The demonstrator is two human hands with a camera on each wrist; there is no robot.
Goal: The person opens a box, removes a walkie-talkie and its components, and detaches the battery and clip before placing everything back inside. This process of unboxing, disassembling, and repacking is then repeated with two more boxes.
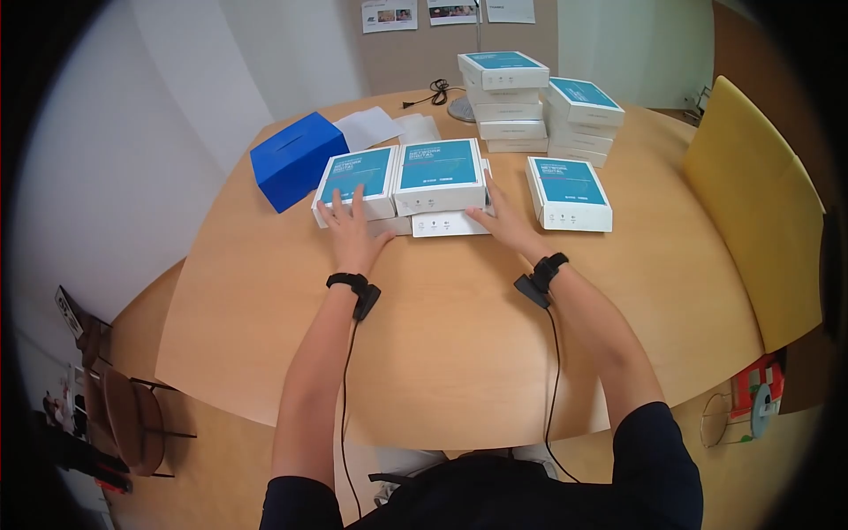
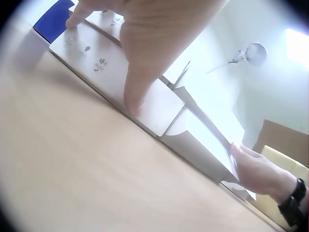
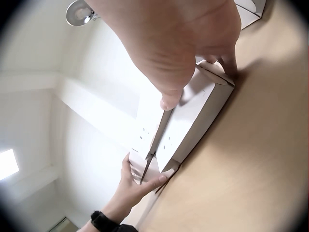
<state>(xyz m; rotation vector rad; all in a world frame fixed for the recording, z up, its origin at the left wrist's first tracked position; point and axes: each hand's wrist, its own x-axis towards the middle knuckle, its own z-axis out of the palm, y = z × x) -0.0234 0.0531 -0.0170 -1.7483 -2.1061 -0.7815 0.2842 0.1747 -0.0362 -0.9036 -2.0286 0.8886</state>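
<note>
In the head view, two white boxes with teal labels, a left one (image 1: 360,168) and a middle one (image 1: 439,163), lie side by side on lower white boxes. My left hand (image 1: 352,237) has its fingers spread over the front edge of the left upper box. The left thumb touches the front of the lower left box (image 2: 91,60), which carries small printed icons. My right hand (image 1: 511,225) is at the right end of the middle stack, its thumb toward the front of the lower middle box (image 1: 452,224). In the right wrist view its fingers reach round the box's end.
A single white-and-teal box (image 1: 571,190) lies to the right. Behind it stand a tall stack of boxes (image 1: 505,110) and a shorter stack (image 1: 583,115). A blue box (image 1: 299,159) sits at the left near white papers (image 1: 369,128). A yellow chair (image 1: 755,212) borders the table's right.
</note>
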